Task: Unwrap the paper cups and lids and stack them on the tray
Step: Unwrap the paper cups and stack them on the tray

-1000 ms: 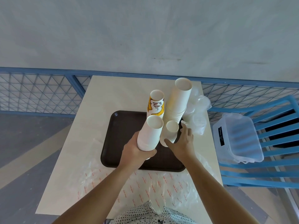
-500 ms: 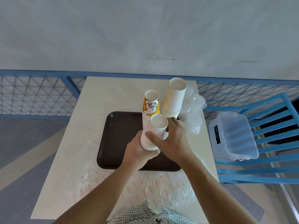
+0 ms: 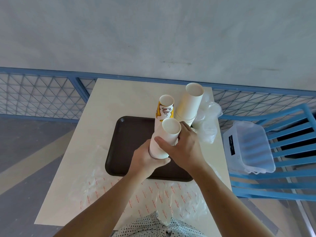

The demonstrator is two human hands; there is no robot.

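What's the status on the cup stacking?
Left hand and right hand both grip white cup stack over tray. Printed stack, tall stack standing. Nothing blocking.

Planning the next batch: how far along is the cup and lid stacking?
Done: a yellow-printed stack and a tall white stack stand on the tray; empty wrap lies nearer the person. In hand: the left hand and right hand grip a third white stack over the tray. Left: the lids beside the tray, seemingly still bagged.

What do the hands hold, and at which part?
Both grip one stack of white cups: the left hand round its lower end, the right hand round its middle.
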